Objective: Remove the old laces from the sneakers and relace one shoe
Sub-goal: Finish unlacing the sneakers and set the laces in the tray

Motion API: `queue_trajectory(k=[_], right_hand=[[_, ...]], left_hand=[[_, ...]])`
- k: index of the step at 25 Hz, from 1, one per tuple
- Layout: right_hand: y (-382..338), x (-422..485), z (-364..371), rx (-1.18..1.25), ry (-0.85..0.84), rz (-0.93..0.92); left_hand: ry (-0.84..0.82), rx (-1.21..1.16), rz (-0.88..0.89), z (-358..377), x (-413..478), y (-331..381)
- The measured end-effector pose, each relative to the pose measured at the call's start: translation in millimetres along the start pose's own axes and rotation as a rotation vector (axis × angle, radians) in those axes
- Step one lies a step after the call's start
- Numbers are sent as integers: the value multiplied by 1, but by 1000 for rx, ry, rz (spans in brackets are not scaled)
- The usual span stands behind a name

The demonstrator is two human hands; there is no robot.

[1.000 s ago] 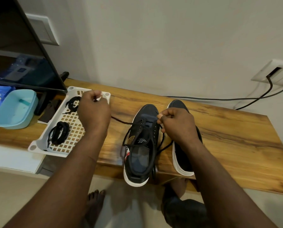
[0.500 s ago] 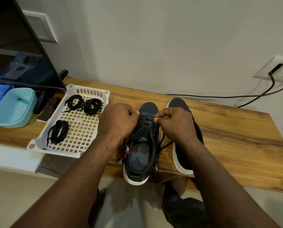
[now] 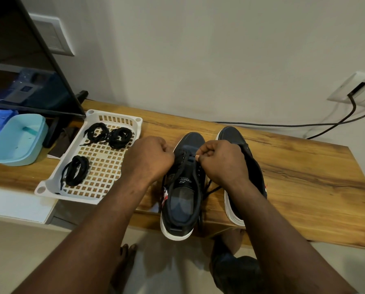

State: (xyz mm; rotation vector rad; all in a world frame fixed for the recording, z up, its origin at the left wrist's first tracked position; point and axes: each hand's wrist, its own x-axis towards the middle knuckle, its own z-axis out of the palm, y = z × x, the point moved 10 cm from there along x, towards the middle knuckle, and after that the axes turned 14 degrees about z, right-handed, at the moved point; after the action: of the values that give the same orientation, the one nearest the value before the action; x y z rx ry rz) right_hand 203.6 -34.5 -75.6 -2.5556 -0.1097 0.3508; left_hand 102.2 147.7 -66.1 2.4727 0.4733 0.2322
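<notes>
Relacing appears under way: left hand (image 3: pixel 149 159) and right hand (image 3: pixel 222 163) each pinch the lace (image 3: pixel 180 166) on the sneaker (image 3: pixel 183 200) at the tabletop's (image 3: pixel 294 187) front edge. The next move likely calls for threading the pinched end across.

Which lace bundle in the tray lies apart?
The front bundle, at the tray's near-left corner; the back-left bundle and back-right bundle sit side by side.

Wooden table (image 3: pixel 294 187): sneakers (image 3: pixel 182 200), white tray (image 3: pixel 118 120), tub (image 3: pixel 18 141)

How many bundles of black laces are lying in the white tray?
3. In the tray: a far-left bundle, a second bundle right of it, and a near bundle by the front left corner. The left hand covers part of its right edge.
</notes>
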Motion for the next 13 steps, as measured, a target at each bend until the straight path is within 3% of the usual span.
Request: queue_trajectory(k=[4, 10, 13], right_hand=[[-5, -3, 2, -32, 18, -6], [-5, -2, 8, -31, 12, 4], [-5, 0, 11, 3, 3, 15]], left_hand=[[-57, -207, 74, 22, -2, 17], [-147, 98, 42, 11, -2, 11], [-70, -115, -10, 4, -4, 2]])
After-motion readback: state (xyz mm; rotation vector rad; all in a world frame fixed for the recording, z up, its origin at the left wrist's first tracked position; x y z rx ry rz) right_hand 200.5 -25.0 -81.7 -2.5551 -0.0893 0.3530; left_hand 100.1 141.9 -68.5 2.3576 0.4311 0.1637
